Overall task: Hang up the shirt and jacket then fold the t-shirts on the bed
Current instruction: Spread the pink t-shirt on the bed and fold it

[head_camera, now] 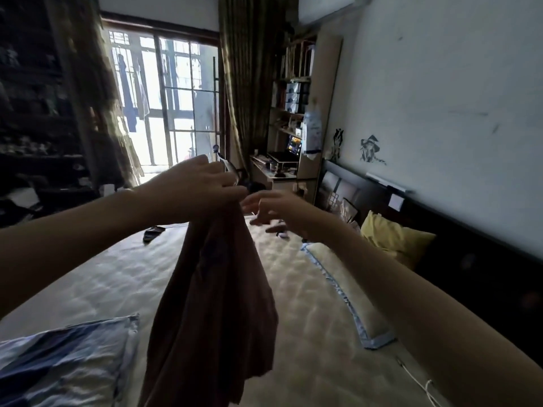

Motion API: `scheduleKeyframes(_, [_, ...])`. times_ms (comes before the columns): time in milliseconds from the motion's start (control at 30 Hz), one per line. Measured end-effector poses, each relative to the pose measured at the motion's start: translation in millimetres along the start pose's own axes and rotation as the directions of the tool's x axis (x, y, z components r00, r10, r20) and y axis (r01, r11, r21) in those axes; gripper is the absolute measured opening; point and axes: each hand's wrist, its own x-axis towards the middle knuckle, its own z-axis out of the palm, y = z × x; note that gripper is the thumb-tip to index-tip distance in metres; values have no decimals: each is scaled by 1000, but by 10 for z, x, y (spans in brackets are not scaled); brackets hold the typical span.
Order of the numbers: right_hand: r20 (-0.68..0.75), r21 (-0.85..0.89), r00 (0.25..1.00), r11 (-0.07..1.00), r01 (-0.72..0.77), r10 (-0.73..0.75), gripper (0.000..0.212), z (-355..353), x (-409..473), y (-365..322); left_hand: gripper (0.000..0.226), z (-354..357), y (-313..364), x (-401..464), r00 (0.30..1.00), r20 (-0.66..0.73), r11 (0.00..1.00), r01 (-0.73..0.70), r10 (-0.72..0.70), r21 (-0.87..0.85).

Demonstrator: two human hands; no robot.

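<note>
The left hand (194, 183) has its grip clamped on the bunched top of a dark red garment (217, 292), fingers curled round the cloth and, it seems, round a hanger whose metal hook (227, 167) sticks up just behind the knuckles. The right hand (273, 210) hovers just beside it with fingers spread and slack, holding nothing, its fingertips close to the gathered cloth. The garment hangs down from the left hand in a long fold above the bed (117, 277), clear of the mattress.

This looks like the hanging step: the garment appears partly fitted to the hanger, though the neckline is hidden by the hand. The next move likely calls for the right hand to pinch a shoulder or the collar and draw it over the hanger arm, while the left holds the hook steady. A blue-striped pillow (64, 359) lies at the near left of the bed; a yellow pillow (393, 239) rests by the headboard (482, 277).
</note>
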Motion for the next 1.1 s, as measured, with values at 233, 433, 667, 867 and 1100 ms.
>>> scheduleKeyframes(233, [245,-255,958,963,-83,148,40,411,22,508,19,-197,-254,-141,964,35,895,256,-262,-364])
scheduleKeyframes(433, [253,154,968,987,-37,-3,67,472,97,204,15,-288,-302,-364,884,255,616,458,-392,-642])
scheduleKeyframes(667, [364,148,931,987,-70,11,41,511,177,23,30,-333,-285,-370,825,424,452,561,-374,-693])
scheduleKeyframes(867, [281,-102,958,994,-30,58,37,389,149,250,29,-349,-344,-401,797,477,428,602,-371,-674])
scheduleKeyframes(1100, [-6,-637,1000,771,-16,16,15,-347,143,108,27,-222,-536,-585,658,708,421,736,-257,-531])
